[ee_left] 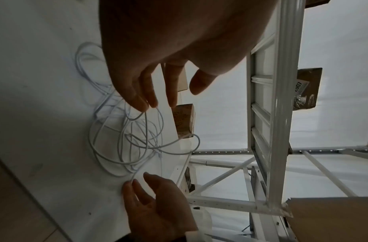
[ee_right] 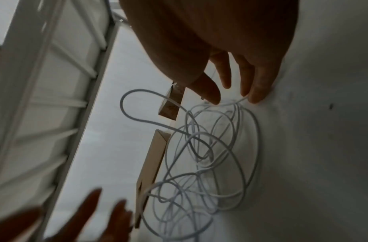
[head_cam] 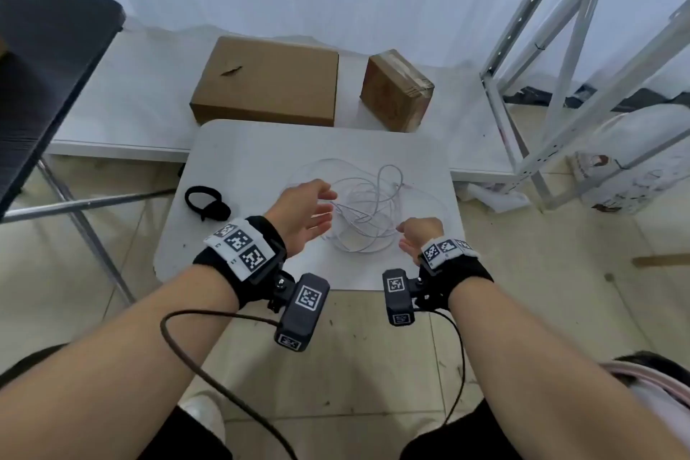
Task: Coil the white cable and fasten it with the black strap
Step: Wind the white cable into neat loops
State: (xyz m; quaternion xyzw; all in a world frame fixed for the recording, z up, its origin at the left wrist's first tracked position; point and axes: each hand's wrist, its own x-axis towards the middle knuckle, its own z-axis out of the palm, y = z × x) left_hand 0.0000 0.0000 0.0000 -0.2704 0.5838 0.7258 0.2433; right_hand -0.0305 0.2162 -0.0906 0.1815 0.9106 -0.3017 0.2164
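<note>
left hand (ee_left: 168, 41) at white cable (ee_left: 145, 124) (tangled)

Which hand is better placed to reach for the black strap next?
Left, probably. The black strap lies on the left side of the table, near the left hand, which hovers open. The right hand is beyond the white cable, fingertips at a strand.

The one legible print is on a white label (ee_left: 301, 87) stuck to a cardboard box (ee_left: 308, 98) on the rack, seen sideways in the left wrist view: digits that look like "2007", the second one unsure. The wrist bands (head_cam: 239, 241) and both wrist cameras (head_cam: 308, 297) carry square black-and-white code markers, with no letters. Red print on a white bag (head_cam: 616, 175) is too blurred to read.
</note>
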